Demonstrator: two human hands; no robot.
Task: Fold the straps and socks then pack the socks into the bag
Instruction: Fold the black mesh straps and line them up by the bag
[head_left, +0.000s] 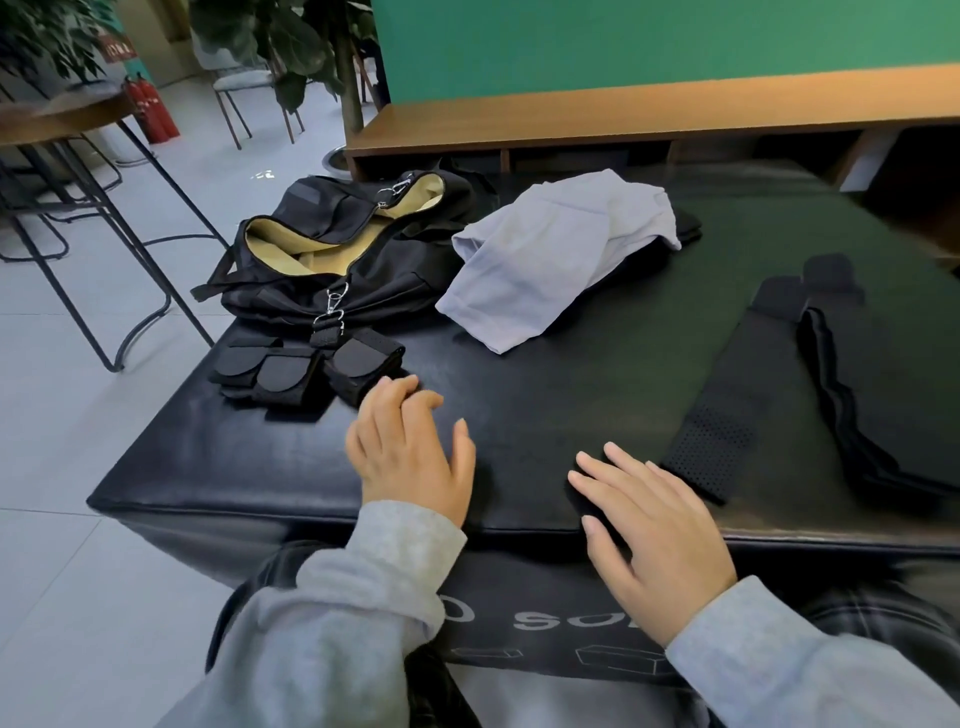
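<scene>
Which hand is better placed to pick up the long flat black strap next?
Right. The right hand lies open on the table, its fingertips next to the near end of the flat strap. The left hand sits farther away, by the folded straps near the bag.

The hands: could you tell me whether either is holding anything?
Nothing is held. The left hand rests relaxed on the table; the right hand lies flat at its edge.
</scene>
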